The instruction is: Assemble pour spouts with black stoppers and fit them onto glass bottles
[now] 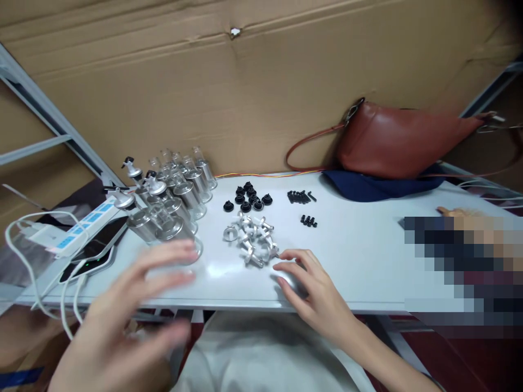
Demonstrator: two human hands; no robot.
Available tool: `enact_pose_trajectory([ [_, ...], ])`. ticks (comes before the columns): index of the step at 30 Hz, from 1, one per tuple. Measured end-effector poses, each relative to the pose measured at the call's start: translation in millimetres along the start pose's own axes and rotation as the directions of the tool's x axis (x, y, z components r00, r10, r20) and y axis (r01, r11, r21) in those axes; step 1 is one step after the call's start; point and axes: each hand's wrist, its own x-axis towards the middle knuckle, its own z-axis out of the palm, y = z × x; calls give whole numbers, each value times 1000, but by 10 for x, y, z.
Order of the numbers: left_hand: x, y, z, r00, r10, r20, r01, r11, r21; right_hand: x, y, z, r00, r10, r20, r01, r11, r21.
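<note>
Fittings of silvery finish lie clustered on the desk, just beside your right hand.
Its grip is released and loosely curled; your blurred left hand spreads, likewise released, near the glass bottles.

The fittings are silver-white, the caps black. The table is pale grey, the bag reddish brown, the fabric navy, the cardboard plain tan.
</note>
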Motion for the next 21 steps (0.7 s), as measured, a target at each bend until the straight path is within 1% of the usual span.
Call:
enact_pose_trajectory([
  [1, 127, -47, -29, 992, 28, -121, -23, 999, 40, -1, 2, 3, 1000, -6, -6, 6, 1000, -2],
  [2, 242, -113, -51, 966, 16, -258, 19, 991, 133, -1, 4, 5, 1000, -10, -10, 10, 1000, -4],
  [3, 336, -198, -66, 922, 8, -387, 75, 977, 198, 0, 6, 8, 1000, -13, -14, 13, 1000, -6],
  [4, 406, -295, -73, 898, 16, -440, 104, 964, 246, 1, 8, 10, 1000, -15, -17, 15, 1000, -7],
  [6, 473, -499, -76, 929, -59, -366, 176, 939, 295, 5, 11, 13, 1000, -19, -16, 18, 1000, -11],
  [8, 471, -658, -70, 952, -171, -254, 235, 940, 248, 7, 14, 14, 1000, -24, -17, 24, 1000, -16],
  [10, 452, -734, -58, 954, -250, -167, 281, 938, 203, 5, 17, 15, 999, -28, -15, 28, 999, -21],
  [12, 452, -737, -37, 951, -284, -117, 302, 935, 184, 0, 20, 17, 1000, -30, -9, 29, 999, -27],
  [15, 499, -702, 27, 957, -280, -81, 289, 946, 149, -7, 23, 20, 999, -43, -11, 43, 999, -33],
  [19, 580, -715, 178, 977, -212, -13, 212, 971, 108, 45, -19, -5, 997, -63, -45, 61, 998, -32],
  [21, 600, -734, 268, 984, -175, 19, 173, 981, 89, 139, -79, -38, 996, -91, -11, 91, 995, -29],
])
